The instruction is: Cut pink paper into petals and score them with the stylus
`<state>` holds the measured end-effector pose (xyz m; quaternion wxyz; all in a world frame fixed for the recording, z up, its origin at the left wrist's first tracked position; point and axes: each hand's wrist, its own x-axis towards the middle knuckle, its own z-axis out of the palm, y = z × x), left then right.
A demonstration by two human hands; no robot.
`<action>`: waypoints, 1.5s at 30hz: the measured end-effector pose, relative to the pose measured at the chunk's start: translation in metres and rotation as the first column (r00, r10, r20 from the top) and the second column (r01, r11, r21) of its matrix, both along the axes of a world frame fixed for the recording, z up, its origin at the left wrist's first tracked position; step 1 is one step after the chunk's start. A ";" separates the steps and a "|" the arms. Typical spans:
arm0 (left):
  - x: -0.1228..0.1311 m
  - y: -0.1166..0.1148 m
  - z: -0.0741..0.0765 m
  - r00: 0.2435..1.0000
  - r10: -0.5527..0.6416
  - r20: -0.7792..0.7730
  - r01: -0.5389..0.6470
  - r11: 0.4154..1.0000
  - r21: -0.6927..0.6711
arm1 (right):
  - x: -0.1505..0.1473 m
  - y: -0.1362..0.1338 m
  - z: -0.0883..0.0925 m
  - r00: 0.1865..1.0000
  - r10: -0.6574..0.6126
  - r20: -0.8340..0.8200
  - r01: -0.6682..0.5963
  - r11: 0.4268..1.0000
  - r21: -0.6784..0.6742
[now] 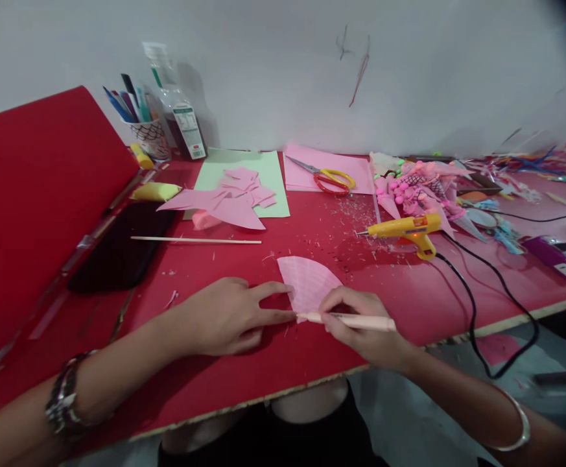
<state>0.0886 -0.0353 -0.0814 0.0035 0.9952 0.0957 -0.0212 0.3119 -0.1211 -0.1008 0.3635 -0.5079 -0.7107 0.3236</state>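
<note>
A fan-shaped piece of pink paper (pixel 308 280) with drawn lines lies flat on the red table (pixel 224 370). My left hand (pixel 229 316) rests at its left side, fingers stretched out, two fingertips on the paper's edge. In my right hand (pixel 363 324) is a pale peach pen (pixel 365 322), gripped between thumb and fingers. Its tip points left and meets the narrow lower end of the paper, close to my left fingertip. Whether the tip touches the paper I cannot tell exactly.
A yellow glue gun (pixel 406 227) with a black cord lies at right, near pink cone-shaped pieces (pixel 423 191). Behind are scissors (pixel 331 180) on pink sheets and cut pink paper (pixel 219 202). A thin stick (pixel 195 240), a dark phone (pixel 122 250), a pen cup (pixel 150 139) and a bottle (pixel 185 126) stand or lie leftward.
</note>
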 end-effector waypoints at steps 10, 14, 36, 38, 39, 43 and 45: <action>0.000 -0.001 0.000 1.000 0.014 0.022 -0.013 1.000 -0.007 | 0.003 0.002 -0.004 0.999 -0.007 -0.034 0.003 0.993 -0.122; 0.001 0.000 0.001 1.000 0.016 -0.024 -0.016 1.000 -0.007 | 0.002 0.003 -0.003 1.000 0.000 -0.010 -0.001 0.993 -0.118; 0.002 -0.001 0.004 0.998 0.028 -0.055 -0.030 0.999 -0.031 | 0.034 0.022 -0.010 0.975 -0.199 0.097 0.196 0.980 0.040; 0.001 -0.001 0.004 0.998 0.034 -0.061 -0.036 0.998 -0.041 | 0.036 0.023 -0.010 0.970 -0.225 0.094 0.221 0.974 0.049; 0.001 -0.001 0.004 0.997 0.036 -0.063 -0.038 0.998 -0.043 | 0.036 0.023 -0.010 0.966 -0.239 0.094 0.235 0.971 0.054; 0.001 -0.001 0.003 0.997 0.032 -0.066 -0.034 0.999 -0.033 | 0.037 0.024 -0.010 0.940 -0.337 0.056 0.331 0.938 0.103; 0.001 -0.001 0.003 0.998 0.030 -0.061 -0.032 0.999 -0.021 | 0.036 0.022 -0.010 0.916 -0.401 0.005 0.396 0.906 0.149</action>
